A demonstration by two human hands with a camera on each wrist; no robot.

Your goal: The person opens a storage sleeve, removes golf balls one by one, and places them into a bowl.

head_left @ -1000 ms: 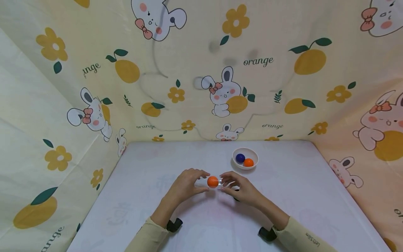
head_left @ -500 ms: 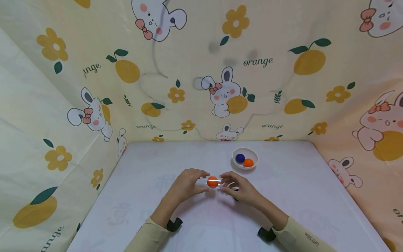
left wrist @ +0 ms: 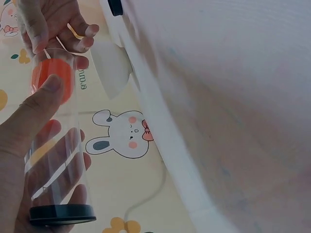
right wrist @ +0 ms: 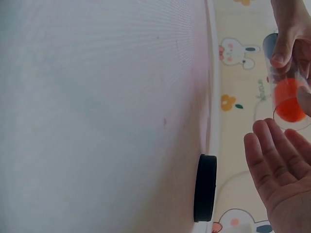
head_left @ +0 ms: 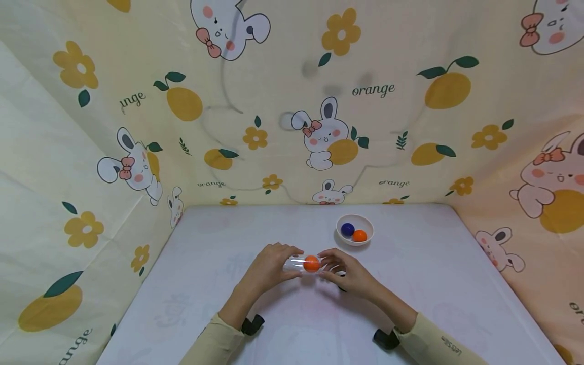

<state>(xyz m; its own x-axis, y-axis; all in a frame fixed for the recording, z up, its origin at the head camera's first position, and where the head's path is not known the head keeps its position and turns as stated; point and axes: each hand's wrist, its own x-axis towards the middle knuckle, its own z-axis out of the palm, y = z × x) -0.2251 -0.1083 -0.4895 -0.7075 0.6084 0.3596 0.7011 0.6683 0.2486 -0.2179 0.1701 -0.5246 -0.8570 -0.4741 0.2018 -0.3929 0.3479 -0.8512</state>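
Observation:
My left hand grips a clear plastic tube with a black base, lying sideways above the table. Inside the tube, close to its uncapped end, sits an orange ball. At that end waits my right hand, cupped with its fingers mostly straight; its fingertips are at the rim, and one seems to touch it. A black round lid stands on the table, mostly hidden behind the right hand in the head view.
Farther back on the white table is a small white bowl holding a dark blue ball and another orange ball. A patterned cloth surrounds the table at the back and sides.
The orange ball in the tube has shifted slightly to the right, toward the uncapped end. Both hands have stayed nearly still.

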